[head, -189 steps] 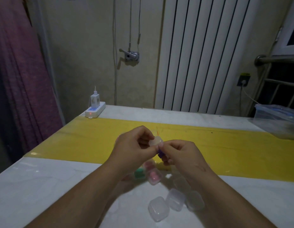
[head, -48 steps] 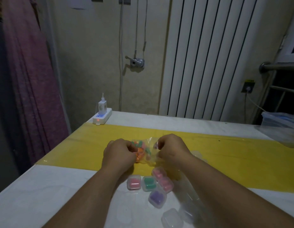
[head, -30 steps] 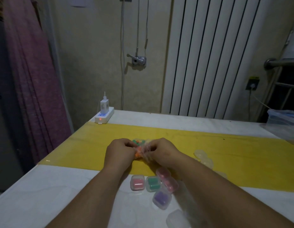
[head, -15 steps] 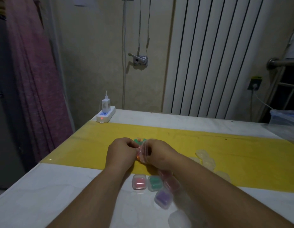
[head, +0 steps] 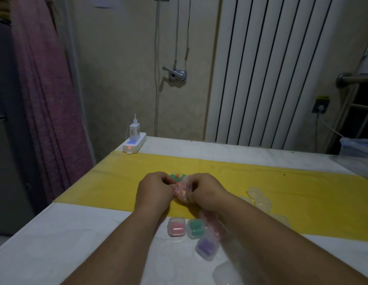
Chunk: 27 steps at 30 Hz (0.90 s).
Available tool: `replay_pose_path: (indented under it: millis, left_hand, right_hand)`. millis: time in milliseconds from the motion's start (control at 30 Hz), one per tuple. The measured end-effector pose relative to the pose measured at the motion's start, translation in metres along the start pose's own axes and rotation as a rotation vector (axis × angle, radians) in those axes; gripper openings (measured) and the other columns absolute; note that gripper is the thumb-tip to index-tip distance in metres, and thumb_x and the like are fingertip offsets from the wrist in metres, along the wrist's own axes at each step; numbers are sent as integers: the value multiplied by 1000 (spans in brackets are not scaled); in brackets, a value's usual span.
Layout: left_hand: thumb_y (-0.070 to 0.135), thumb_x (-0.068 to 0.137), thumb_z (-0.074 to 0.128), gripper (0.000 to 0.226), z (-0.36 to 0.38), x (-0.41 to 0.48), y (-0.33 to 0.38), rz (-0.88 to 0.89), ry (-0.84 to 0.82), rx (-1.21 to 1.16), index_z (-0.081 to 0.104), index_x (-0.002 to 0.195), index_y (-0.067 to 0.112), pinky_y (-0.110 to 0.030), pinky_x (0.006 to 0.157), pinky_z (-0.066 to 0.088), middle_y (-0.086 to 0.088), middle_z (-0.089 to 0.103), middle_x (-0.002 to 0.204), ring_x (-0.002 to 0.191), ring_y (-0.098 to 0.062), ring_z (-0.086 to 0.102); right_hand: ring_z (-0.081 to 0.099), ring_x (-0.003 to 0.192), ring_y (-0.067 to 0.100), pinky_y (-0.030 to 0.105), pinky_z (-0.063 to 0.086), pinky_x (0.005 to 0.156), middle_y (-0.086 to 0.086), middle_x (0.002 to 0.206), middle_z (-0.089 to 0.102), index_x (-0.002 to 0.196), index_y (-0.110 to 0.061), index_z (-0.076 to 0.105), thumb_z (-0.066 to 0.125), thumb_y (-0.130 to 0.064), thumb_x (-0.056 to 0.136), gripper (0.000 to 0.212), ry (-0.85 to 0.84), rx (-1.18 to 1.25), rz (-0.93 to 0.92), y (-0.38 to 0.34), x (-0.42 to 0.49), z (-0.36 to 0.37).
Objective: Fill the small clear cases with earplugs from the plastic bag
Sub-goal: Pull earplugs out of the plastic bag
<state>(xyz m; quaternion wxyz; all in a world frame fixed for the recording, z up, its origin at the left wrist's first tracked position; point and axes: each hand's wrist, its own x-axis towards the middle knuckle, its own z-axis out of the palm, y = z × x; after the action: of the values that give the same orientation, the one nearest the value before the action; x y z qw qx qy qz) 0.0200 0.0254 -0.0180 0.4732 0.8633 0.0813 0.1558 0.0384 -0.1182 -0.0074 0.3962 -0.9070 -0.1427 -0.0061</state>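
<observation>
A clear plastic bag [head: 181,188] of coloured earplugs sits on the yellow strip between my hands. My left hand [head: 155,189] grips its left side and my right hand [head: 205,190] pinches its right edge. Closer to me on the white table stand small clear cases: one with pink plugs [head: 176,228], one with green plugs [head: 196,230], one with purple plugs [head: 205,245], and another pink one [head: 217,229] partly hidden by my right forearm. An empty case [head: 225,274] shows at the bottom edge.
Several clear empty cases [head: 259,199] lie on the yellow strip [head: 302,192] to the right. A white power strip with a charger [head: 134,141] stands at the table's far left corner. A clear storage box [head: 358,149] is at the far right. A radiator lines the wall behind.
Earlier I held a single case up with both hands; since then both hands have gone to the bag. Over the last second my hands drew closer together on it.
</observation>
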Motion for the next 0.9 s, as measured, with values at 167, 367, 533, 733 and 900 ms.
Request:
replay_pose_path:
  millis: [167,367,533,733,900]
  left_hand:
    - [18,83,73,6,1,-1,0,29,14,42,74,89,21,-25,65,41,4,70,88,82,-14,60]
    - [16,82,71,7,3,0,-1,38,13,82,73,84,23,-23,60,39,4,71,85,78,-12,60]
    - [17,83,69,11,7,1,-3,32,15,142,73,85,27,-26,69,46,5,70,88,81,-15,60]
    - [14,82,67,18,4,-11,16,393,149,120,72,92,28,-25,83,37,12,57,94,96,-12,49]
    - [17,84,71,15,12,-42,40,520,-136,-175,71,85,32,-12,63,40,21,67,78,75,-1,58]
  right_hand:
    - [68,84,11,27,59,77,-9,84,73,85,-21,76,80,-17,77,10,105,144,132,5,2,-1]
    - [67,78,19,34,56,71,-2,76,71,67,-20,68,80,-16,74,15,226,-56,159,1,-6,-20]
    - [67,73,18,41,59,78,-3,74,70,73,-19,70,78,-12,80,13,322,65,218,5,-26,-45]
    - [62,70,15,39,56,74,0,79,73,75,-21,73,80,-12,77,12,320,174,179,8,-69,-68]
    - [65,67,9,26,49,65,3,72,75,79,-17,72,75,-8,82,11,213,338,96,10,-89,-65]
